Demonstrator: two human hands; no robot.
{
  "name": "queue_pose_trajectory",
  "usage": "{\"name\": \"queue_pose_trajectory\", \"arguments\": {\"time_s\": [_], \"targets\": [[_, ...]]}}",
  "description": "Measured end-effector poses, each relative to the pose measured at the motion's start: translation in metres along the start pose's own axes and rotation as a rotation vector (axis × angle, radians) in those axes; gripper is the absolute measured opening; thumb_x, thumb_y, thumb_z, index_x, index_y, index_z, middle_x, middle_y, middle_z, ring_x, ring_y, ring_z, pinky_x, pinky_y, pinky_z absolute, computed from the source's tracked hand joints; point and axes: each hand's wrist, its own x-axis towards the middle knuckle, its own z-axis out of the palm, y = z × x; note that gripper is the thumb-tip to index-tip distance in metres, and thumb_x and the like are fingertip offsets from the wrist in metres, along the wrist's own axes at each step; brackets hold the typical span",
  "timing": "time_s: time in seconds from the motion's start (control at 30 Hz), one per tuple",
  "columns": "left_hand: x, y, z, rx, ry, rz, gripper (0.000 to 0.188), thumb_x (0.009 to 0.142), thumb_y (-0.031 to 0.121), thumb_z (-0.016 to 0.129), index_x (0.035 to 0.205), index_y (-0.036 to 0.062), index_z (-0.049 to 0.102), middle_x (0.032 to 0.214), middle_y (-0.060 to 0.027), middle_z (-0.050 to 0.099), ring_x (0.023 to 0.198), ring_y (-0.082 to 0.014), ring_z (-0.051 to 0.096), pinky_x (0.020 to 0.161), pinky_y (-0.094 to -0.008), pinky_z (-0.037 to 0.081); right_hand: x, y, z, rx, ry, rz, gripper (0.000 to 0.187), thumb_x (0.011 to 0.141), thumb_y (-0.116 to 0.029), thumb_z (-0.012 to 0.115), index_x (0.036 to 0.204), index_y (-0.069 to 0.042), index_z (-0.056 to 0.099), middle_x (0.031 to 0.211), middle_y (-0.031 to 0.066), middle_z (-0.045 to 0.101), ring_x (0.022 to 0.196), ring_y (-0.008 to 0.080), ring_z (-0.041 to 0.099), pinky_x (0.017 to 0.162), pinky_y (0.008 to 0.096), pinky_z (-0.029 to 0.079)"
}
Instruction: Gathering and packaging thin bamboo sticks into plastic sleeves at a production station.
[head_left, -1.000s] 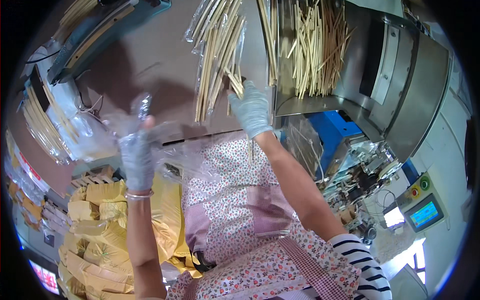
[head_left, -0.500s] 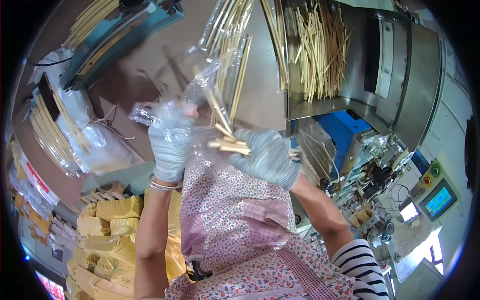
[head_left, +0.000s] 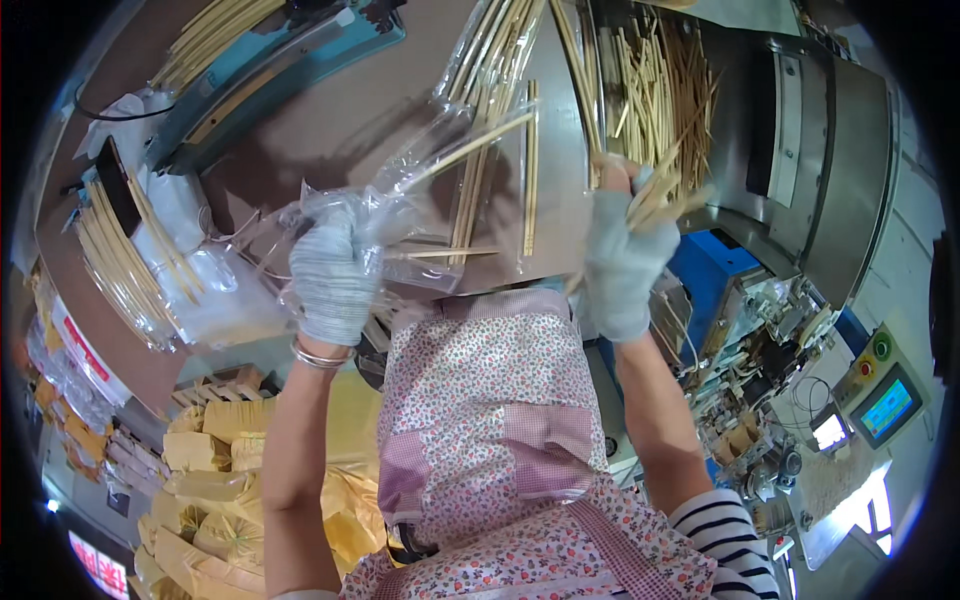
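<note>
My left hand (head_left: 335, 275), in a pale knitted glove, is closed on crumpled clear plastic bags (head_left: 395, 205). A single chopstick (head_left: 470, 148) slants up and right out of that plastic. To the right, my gloved right hand (head_left: 625, 260), smeared by motion, grips a small bunch of wooden chopsticks (head_left: 665, 205) at the near edge of the metal hopper (head_left: 735, 215). Inside that hopper lies a heap of loose chopsticks (head_left: 640, 95). Between my hands, a pair of chopsticks (head_left: 530, 185) rests on the brown table (head_left: 370, 95), beside wrapped chopsticks (head_left: 500, 45).
A blue-green bar device (head_left: 270, 95) stands at the far left, with more bagged chopsticks (head_left: 115, 265) nearer me. On the right are a machine with a blue housing (head_left: 715, 260) and a control panel (head_left: 885, 400). Yellow packages (head_left: 225, 450) are stacked at lower left.
My right hand has moved right and away from me, from beside my left hand to the hopper, with chopsticks in it. The left still holds the plastic, with a chopstick now pointing rightward.
</note>
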Motion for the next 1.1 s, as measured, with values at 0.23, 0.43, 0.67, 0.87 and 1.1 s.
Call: {"name": "queue_pose_trajectory", "arguments": {"time_s": [0.23, 0.43, 0.67, 0.87, 1.1], "targets": [[-0.012, 0.024, 0.011, -0.243, -0.153, 0.019, 0.017, 0.068, 0.008, 0.059, 0.084, 0.0024, 0.059, 0.068, -0.0178, 0.057, 0.062, -0.0351, 0.055, 0.057, -0.0394, 0.044, 0.004, -0.003, 0.044, 0.298, -0.205, 0.386, 0.032, 0.087, -0.032, 0.058, 0.097, -0.002, 0.061, 0.057, -0.0064, 0.043, 0.05, 0.0016, 0.039, 0.043, 0.018, 0.033], [-0.006, 0.04, 0.003, -0.389, -0.177, -0.101, 0.015, 0.072, 0.008, 0.056, 0.084, 0.0002, 0.06, 0.069, -0.0162, 0.058, 0.059, -0.0315, 0.055, 0.056, -0.0368, 0.044, -0.044, 0.021, 0.078, 0.141, -0.297, 0.141, 0.019, 0.085, -0.022, 0.062, 0.086, -0.004, 0.06, 0.062, -0.0045, 0.049, 0.055, 0.004, 0.045, 0.046, 0.0208, 0.036], [-0.018, 0.003, 0.004, -0.255, -0.242, -0.043, 0.018, 0.073, 0.011, 0.056, 0.089, 0.0025, 0.058, 0.067, -0.0175, 0.055, 0.059, -0.0327, 0.054, 0.055, -0.0387, 0.042, -0.003, 0.004, 0.054, 0.283, -0.272, 0.356, 0.029, 0.086, -0.032, 0.059, 0.094, -0.004, 0.063, 0.058, -0.0069, 0.043, 0.052, 0.0027, 0.039, 0.044, 0.0203, 0.03], [-0.021, -0.023, 0.004, 0.001, -0.309, 0.141, 0.015, 0.078, 0.011, 0.055, 0.09, 0.003, 0.059, 0.07, -0.0103, 0.057, 0.064, -0.0226, 0.055, 0.058, -0.0328, 0.043, 0.026, 0.006, 0.008, 0.476, 0.08, 0.175, 0.025, 0.092, -0.03, 0.049, 0.101, -0.009, 0.057, 0.088, -0.0004, 0.054, 0.07, 0.0054, 0.047, 0.062, 0.019, 0.041], [-0.03, -0.07, -0.009, -0.702, -0.156, -0.498, 0.014, 0.084, 0.013, 0.057, 0.093, 0.0039, 0.061, 0.071, -0.0053, 0.056, 0.064, -0.0065, 0.051, 0.055, -0.0254, 0.041, -0.005, 0.035, -0.083, 0.367, -0.116, 0.384, 0.018, 0.089, -0.026, 0.053, 0.092, -0.008, 0.054, 0.065, -0.0055, 0.044, 0.057, 0.0047, 0.044, 0.048, 0.019, 0.034]]}}
